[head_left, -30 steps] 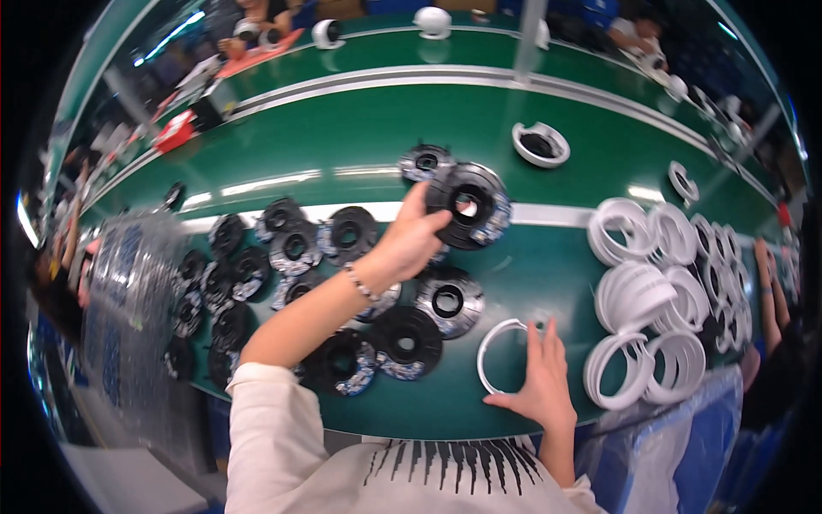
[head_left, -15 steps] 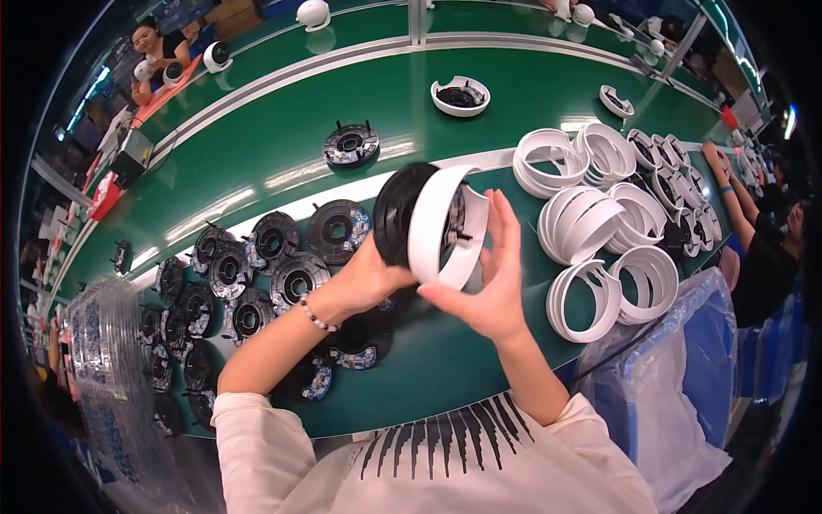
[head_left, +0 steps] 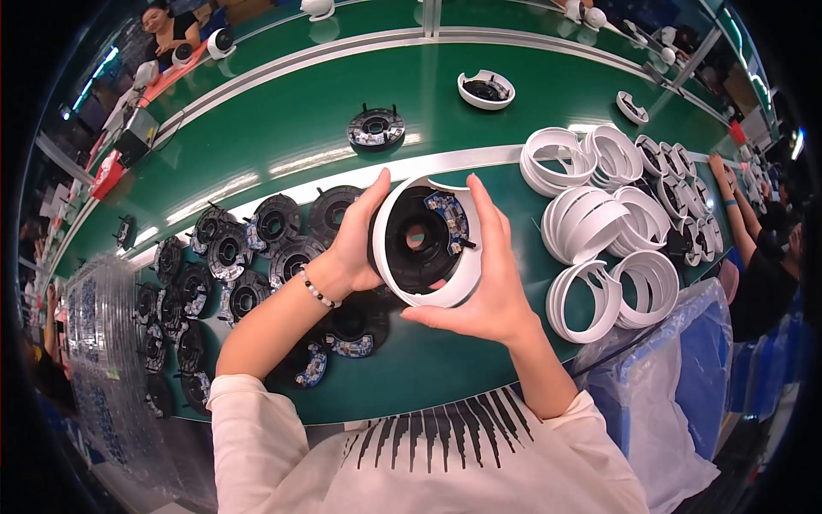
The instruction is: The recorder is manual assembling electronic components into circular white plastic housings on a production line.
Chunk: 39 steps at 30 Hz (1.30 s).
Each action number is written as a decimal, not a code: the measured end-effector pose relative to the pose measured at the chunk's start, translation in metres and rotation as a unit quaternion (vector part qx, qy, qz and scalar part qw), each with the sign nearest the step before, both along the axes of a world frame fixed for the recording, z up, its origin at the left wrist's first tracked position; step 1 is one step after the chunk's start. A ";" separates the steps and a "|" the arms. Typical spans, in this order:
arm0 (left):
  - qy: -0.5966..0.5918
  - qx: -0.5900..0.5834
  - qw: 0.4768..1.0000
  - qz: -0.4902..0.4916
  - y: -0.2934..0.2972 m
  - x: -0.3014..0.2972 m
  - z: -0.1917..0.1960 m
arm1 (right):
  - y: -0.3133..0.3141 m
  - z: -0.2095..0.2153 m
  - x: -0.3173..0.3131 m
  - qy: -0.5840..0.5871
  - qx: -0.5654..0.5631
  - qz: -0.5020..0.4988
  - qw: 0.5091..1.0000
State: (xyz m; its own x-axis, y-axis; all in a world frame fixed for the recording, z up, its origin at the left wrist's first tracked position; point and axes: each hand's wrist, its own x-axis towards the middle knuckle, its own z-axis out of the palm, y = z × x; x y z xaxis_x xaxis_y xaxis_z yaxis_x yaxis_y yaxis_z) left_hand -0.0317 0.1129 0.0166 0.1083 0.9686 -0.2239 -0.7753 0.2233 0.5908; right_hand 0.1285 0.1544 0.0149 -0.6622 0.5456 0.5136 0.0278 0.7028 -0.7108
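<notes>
Above the near part of the table I hold a white ring-shaped housing (head_left: 467, 283) with a round black base (head_left: 411, 227) seated inside it. A curved blue circuit board (head_left: 447, 218) shows on the base, which has a hole at its centre. My left hand (head_left: 355, 244), with a beaded bracelet, grips the left side, its fingers mostly hidden behind the parts. My right hand (head_left: 497, 287) is curved round the right side of the white ring, thumb at the bottom and fingers up along the edge. The ring's notched opening faces the upper right.
Several black bases with circuit boards (head_left: 229, 255) lie at the left. Stacks of white rings (head_left: 582, 224) stand at the right, with fitted units beyond. On the belt sit a black base (head_left: 377, 127) and a white-ringed unit (head_left: 485, 90). Clear plastic trays (head_left: 107, 343) rise at left.
The held ring and base have turned so their inside faces me. My left hand has moved up along the left side. Belt pieces appear shifted slightly right.
</notes>
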 end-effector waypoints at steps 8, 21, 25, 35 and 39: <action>-0.029 -0.046 0.995 -0.088 0.007 -0.011 -0.009 | 0.010 0.011 0.006 -0.065 0.052 0.058 0.995; -0.045 -0.087 0.992 -0.081 0.006 -0.004 0.000 | 0.017 0.017 0.018 -0.050 0.085 0.075 0.992; -0.034 -0.044 0.994 -0.090 0.009 0.001 0.001 | 0.024 0.020 0.020 0.093 -0.164 0.247 0.951; -0.185 -0.147 0.972 0.015 -0.041 0.019 0.002 | -0.030 0.018 0.034 -0.039 -0.078 0.250 0.964; -0.199 -0.177 0.964 -0.029 -0.077 0.026 0.010 | -0.034 0.005 0.030 0.034 -0.205 0.290 0.934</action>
